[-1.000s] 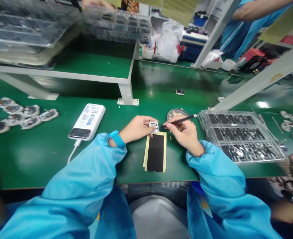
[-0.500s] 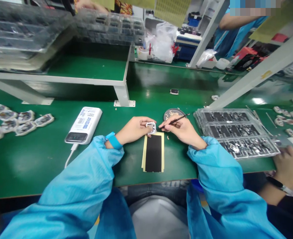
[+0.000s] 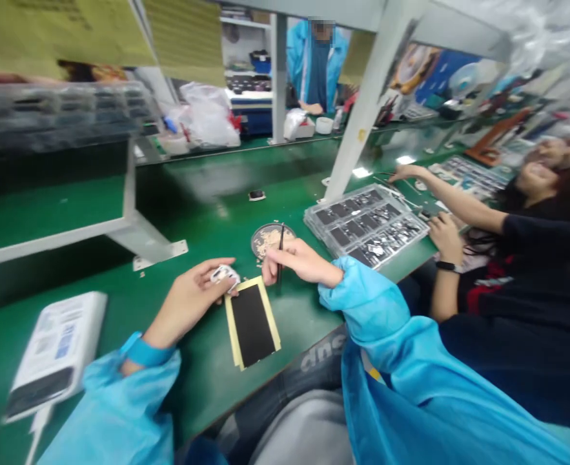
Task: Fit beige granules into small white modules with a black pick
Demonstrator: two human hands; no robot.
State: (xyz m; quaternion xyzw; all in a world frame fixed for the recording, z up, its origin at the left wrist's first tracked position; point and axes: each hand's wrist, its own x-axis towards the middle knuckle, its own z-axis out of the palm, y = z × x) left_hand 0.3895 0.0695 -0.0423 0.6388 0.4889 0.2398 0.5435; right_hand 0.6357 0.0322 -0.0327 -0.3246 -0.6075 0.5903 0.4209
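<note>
Between the thumb and fingers of my left hand [image 3: 190, 294] is a small white part [image 3: 225, 278] with dark openings, held above the green bench. My right hand [image 3: 297, 259] is closed round thin black tweezers [image 3: 281, 255], which stand nearly upright. Just beyond it lies a round dish [image 3: 268, 240] of small beige pieces. A black rectangular sheet on yellow backing [image 3: 253, 323] lies below and between my hands; the white part is at its upper left corner. The tweezers' tips are too blurred to make out.
Clear stacked trays [image 3: 362, 223] of small parts lie to the right, beside a person in dark clothes [image 3: 517, 290]. A white device [image 3: 55, 352] with a cable is at left. A raised shelf [image 3: 52, 206] and a small dark-faced part [image 3: 256, 195] are farther back.
The view has swung right. My right hand has turned, bringing the tweezers from slanted to nearly upright, and now sits apart from the white part. My left hand still holds that part.
</note>
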